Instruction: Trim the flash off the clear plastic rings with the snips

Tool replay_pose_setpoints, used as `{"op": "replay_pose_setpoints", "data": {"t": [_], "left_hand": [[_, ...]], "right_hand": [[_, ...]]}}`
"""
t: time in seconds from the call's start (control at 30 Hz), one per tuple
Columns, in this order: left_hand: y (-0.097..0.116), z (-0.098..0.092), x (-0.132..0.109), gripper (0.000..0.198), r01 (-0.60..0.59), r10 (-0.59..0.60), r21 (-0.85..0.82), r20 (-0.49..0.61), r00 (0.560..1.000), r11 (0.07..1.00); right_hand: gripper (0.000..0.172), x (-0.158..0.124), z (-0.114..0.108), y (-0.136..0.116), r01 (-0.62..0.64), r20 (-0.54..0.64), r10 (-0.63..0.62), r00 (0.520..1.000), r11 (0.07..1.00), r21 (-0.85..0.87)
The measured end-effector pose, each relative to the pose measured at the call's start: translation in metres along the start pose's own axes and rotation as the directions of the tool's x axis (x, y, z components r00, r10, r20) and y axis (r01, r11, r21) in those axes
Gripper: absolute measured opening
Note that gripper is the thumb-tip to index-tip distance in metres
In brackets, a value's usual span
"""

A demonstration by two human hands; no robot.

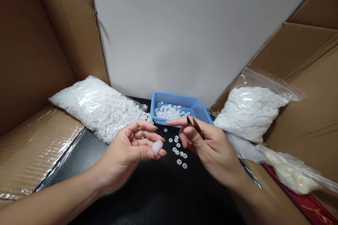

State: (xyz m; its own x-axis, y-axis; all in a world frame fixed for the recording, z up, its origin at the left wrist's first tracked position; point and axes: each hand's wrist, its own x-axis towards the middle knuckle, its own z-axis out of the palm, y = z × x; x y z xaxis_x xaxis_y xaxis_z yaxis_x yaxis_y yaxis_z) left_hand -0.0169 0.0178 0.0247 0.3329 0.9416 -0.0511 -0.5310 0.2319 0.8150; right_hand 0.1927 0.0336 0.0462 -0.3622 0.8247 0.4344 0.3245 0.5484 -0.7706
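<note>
My left hand [132, 146] is palm up over a black table [158, 197], its thumb and fingers pinching a small stack of white plastic rings [157, 146]. My right hand [204, 144] hovers just to the right, closed round thin dark tweezers [195, 125] that lie across the index finger. Between and below the hands several loose white rings [179, 153] lie on the table. A blue mesh basket [200, 110] with more white rings stands just behind the hands.
A large clear bag of white rings [100, 107] lies at the left, another bag of white parts [248, 112] at the right, and a smaller bag of cream parts [290, 174] lower right. Cardboard walls [34, 59] flank both sides; a white panel stands behind.
</note>
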Motion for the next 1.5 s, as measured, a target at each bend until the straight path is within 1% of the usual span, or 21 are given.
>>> {"op": "replay_pose_setpoints", "data": {"t": [0.07, 0.13, 0.23, 0.33, 0.43, 0.57, 0.83, 1.0, 1.2, 1.33, 1.5], "left_hand": [[0.002, 0.0, -0.002, 0.036, -0.047, 0.047, 0.012, -0.032, 0.998, 0.999], [0.003, 0.001, -0.005, 0.034, -0.089, 0.09, 0.025, -0.051, 0.995, 0.996], [0.005, 0.003, -0.007, 0.033, -0.136, 0.138, 0.032, -0.079, 0.987, 0.99], [0.006, 0.004, -0.007, 0.032, -0.166, 0.168, 0.027, -0.113, 0.979, 0.986], [0.007, 0.005, -0.007, 0.032, -0.185, 0.19, 0.044, -0.141, 0.972, 0.982], [0.008, 0.007, -0.008, 0.032, -0.182, 0.188, 0.05, -0.15, 0.971, 0.982], [0.01, 0.01, -0.013, 0.034, -0.171, 0.189, 0.111, -0.183, 0.965, 0.979], [0.011, 0.011, -0.014, 0.038, -0.156, 0.182, 0.144, -0.191, 0.965, 0.977], [0.011, 0.011, -0.016, 0.038, -0.157, 0.183, 0.162, -0.158, 0.97, 0.974], [0.012, 0.011, -0.017, 0.037, -0.168, 0.195, 0.181, -0.142, 0.97, 0.969], [0.013, 0.011, -0.016, 0.038, -0.169, 0.194, 0.182, -0.129, 0.972, 0.969]], "right_hand": [[0.053, -0.004, 0.001, -0.005, 0.071, -0.013, -0.074, 0.997, 0.984, -0.164], [0.051, -0.009, 0.003, -0.01, 0.179, 0.009, -0.184, 0.983, 0.94, -0.289], [0.047, -0.013, 0.008, -0.012, 0.325, 0.008, -0.353, 0.936, 0.853, -0.409], [0.048, -0.015, 0.012, -0.011, 0.395, 0.027, -0.455, 0.89, 0.74, -0.545], [0.039, -0.014, 0.012, -0.01, 0.426, 0.09, -0.482, 0.871, 0.653, -0.626], [0.032, -0.013, 0.013, -0.01, 0.445, 0.105, -0.515, 0.851, 0.601, -0.664], [0.031, -0.013, 0.016, -0.011, 0.456, 0.107, -0.534, 0.839, 0.581, -0.675], [0.032, -0.014, 0.017, -0.012, 0.464, 0.112, -0.534, 0.838, 0.588, -0.663], [0.036, -0.014, 0.016, -0.016, 0.439, 0.125, -0.484, 0.866, 0.615, -0.655], [0.04, -0.014, 0.016, -0.017, 0.449, 0.139, -0.487, 0.862, 0.608, -0.654], [0.036, -0.016, 0.014, -0.016, 0.459, 0.159, -0.491, 0.857, 0.585, -0.669]]}}
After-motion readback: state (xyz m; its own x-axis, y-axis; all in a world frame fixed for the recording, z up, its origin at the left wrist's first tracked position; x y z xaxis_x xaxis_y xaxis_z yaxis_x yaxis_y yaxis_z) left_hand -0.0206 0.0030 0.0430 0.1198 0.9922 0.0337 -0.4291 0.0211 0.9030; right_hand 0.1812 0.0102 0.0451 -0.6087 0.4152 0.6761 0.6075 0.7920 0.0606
